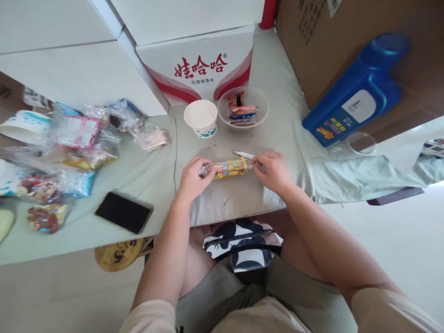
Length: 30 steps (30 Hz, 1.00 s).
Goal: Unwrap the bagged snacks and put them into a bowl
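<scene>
Both hands grip a long, clear plastic packet with yellow and multicoloured print [227, 166], stretched sideways just above the cloth. My left hand [194, 179] is closed on its left end. My right hand [272, 170] pinches the twisted clear right end. Part of the packet's underside shows brighter yellow; what is inside cannot be made out. Just behind it lies a slim white pen-like tool [243, 154], its right end hidden by my right hand. Beyond stand a white paper cup [200, 118] and a clear plastic bowl [262, 108] with several small wrapped snacks [242, 110].
At left lie a heap of plastic-wrapped packets [78, 132] and a black phone [124, 212]. A white-and-red carton [201, 69] stands at the back. On the right are a large blue bottle [360, 92] and a clear cup [360, 144]. The table's front edge borders my lap.
</scene>
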### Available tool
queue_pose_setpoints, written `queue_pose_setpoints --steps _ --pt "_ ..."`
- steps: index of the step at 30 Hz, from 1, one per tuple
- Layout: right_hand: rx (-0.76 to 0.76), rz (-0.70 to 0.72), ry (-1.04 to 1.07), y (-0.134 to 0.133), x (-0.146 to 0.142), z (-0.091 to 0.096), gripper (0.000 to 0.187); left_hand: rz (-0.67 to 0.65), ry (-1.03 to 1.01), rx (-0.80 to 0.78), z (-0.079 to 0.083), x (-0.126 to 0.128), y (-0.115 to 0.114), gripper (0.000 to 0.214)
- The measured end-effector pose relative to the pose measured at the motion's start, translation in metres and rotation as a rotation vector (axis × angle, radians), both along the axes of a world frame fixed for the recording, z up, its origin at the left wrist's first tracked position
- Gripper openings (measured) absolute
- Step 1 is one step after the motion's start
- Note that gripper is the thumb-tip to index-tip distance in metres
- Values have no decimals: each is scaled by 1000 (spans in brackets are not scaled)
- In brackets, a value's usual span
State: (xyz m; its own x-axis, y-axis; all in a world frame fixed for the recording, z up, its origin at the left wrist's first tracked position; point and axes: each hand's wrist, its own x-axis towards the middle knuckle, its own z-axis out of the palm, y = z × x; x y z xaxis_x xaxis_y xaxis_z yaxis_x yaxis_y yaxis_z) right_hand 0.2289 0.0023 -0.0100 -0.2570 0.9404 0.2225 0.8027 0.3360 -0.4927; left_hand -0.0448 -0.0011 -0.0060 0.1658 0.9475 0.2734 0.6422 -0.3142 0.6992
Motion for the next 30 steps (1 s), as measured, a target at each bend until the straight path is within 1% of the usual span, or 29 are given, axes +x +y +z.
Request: queue_pose_setpoints --steps 2,4,6,9,12,14,15,19,21,23,26,28,30 --pt "45 -80 24 -2 1 3 20 3 -2 -42 -1 -2 0 11" --pt "99 -173 84 -3 2 5 28 21 -35 -65 -4 -3 1 13" --pt "110 -215 158 -4 2 7 39 40 -106 -99 -7 -3 3 17" --pt "69 -191 175 -4 1 5 42 49 -268 -198 -12 -4 6 24" --pt "55 -181 96 -2 -1 1 34 66 -371 -239 -13 -6 8 31" --pt "32 -154 61 0 0 -1 24 95 -370 -226 -13 -7 9 35" --pt "27 -141 55 1 1 -2 23 106 -356 -215 -14 -8 10 36" --pt "83 -164 26 2 7 -4 30 125 -275 -176 -18 -13 11 43" --pt "82 -168 9 2 10 -6 35 134 -241 -168 -19 -15 11 44" --pt "44 -162 8 3 11 -8 36 142 -232 -176 -19 -17 10 40" --pt "1 -175 5 4 12 -8 32 191 -219 -202 -17 -20 11 23" --pt "12 -172 19 5 12 -7 30 241 -196 -222 -15 -22 11 15" --pt "36 -161 90 5 12 -3 29 267 -211 -233 -14 -24 12 13"
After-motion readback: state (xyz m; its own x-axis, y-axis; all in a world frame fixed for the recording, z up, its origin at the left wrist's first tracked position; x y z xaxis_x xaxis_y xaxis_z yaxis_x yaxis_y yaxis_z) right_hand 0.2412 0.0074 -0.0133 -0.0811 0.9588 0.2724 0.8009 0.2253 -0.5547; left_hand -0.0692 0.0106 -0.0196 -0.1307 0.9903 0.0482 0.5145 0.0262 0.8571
